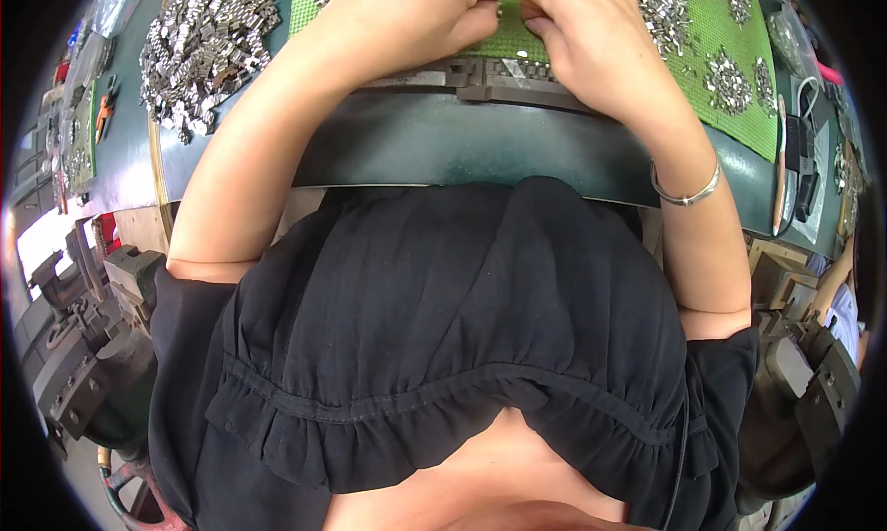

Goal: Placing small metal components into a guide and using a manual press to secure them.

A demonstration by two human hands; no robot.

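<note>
Both hands are at the top edge of the view, over a green textured mat (716, 78). My left hand (430, 18) has its fingers curled together, with the fingertips partly cut off by the frame. Close beside it on the right, my right hand (587, 32) is also closed, thumb against fingers. Whatever they pinch is too small or hidden to name. Just below the hands lies a long dark metal fixture (480, 83) with a row of small metal links in it. Small silver metal pieces (661, 18) are heaped on the mat beside my right hand.
A large pile of silver metal links (208, 46) covers the dark green tabletop (407, 148) at left. Orange-handled pliers (104, 111) lie farther left. Smaller piles (730, 80) sit on the mat at right. Bench vises (102, 383) flank me. Another person's arm (833, 277) shows at far right.
</note>
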